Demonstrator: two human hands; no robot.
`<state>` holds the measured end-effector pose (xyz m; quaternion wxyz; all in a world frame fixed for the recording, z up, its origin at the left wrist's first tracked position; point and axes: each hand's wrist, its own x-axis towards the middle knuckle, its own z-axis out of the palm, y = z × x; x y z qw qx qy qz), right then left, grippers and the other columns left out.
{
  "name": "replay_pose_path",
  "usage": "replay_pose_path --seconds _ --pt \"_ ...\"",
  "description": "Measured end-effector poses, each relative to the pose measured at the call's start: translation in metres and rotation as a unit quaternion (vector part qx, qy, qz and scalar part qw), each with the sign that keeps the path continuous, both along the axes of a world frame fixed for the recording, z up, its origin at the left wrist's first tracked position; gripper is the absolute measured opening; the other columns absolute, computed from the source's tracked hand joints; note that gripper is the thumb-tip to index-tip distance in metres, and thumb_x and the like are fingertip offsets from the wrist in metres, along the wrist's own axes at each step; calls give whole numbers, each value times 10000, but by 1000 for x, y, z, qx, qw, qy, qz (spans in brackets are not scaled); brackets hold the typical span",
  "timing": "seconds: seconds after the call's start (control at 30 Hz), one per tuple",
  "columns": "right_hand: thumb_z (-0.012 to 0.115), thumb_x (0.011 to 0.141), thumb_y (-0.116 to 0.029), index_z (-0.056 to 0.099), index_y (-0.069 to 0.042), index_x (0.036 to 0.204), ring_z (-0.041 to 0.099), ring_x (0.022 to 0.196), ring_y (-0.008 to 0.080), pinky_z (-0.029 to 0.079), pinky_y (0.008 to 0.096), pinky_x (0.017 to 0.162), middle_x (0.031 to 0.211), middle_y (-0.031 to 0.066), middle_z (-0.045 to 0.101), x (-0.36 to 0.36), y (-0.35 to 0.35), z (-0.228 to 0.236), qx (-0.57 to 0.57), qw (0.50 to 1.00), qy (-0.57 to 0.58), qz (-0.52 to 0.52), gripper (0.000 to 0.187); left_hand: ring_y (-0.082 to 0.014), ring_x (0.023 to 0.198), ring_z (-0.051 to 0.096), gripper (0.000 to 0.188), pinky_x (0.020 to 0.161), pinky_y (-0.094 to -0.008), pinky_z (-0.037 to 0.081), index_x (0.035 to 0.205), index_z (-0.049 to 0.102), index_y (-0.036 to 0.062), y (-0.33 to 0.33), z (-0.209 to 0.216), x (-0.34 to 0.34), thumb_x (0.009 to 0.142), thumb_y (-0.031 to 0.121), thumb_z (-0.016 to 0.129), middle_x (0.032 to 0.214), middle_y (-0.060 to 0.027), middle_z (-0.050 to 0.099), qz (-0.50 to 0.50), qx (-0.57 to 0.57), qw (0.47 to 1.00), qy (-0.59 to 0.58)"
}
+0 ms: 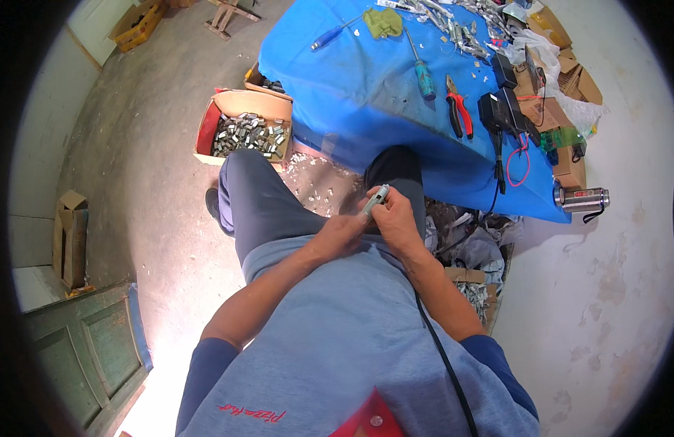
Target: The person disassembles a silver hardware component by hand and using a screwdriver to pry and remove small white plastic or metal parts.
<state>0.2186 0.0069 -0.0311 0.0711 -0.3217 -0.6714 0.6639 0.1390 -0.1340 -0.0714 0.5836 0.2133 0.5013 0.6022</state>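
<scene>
Above my lap, in front of my shirt, my two hands come together on a slim, pale silvery-green stick-shaped piece [374, 202]. It points up and to the right, and its exact kind does not show. My right hand [398, 222] pinches it between thumb and fingers. Closed about its lower end, my left hand [342, 234] is slightly blurred, with some fingers hidden. Beyond my left knee, a cardboard box [280, 108] with a red inner side holds many small dark and silvery blocks [250, 134].
Ahead stands a table under a blue cover [337, 95]. On it lie a blue screwdriver [328, 38], a teal-handled screwdriver [424, 79], red-handled pliers [459, 109], a green cloth [383, 23], black adapters [500, 109] and silvery scraps [453, 29]. A metal flask [583, 199] is at right.
</scene>
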Motion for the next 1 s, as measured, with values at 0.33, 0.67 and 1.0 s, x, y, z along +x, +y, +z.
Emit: replay_pose_path --seconds 0.33,0.67,1.0 --pt "567 897 -74 583 10 1044 639 791 164 552 297 669 940 83 647 -2 -11 16 -237 969 49 -45 170 -108 561 454 558 507 -258 374 931 609 45 0 -15 -1 981 561 404 695 -1 518 75 40 991 101" --pt "597 886 -124 570 73 1162 636 706 141 523 271 636 899 92 674 1 -12 15 -98 993 61 -29 340 -93 580 454 557 497 -228 349 950 599 63 -1 6 -5 972 585 406 713 10 515 27 -41 993 -107" --pt "553 850 -32 577 51 1125 622 841 113 521 254 751 965 107 673 10 2 -5 80 995 -49 33 289 -139 631 529 619 575 -313 419 730 602 -7 2 -10 5 976 535 431 650 -46 559 18 6 986 166"
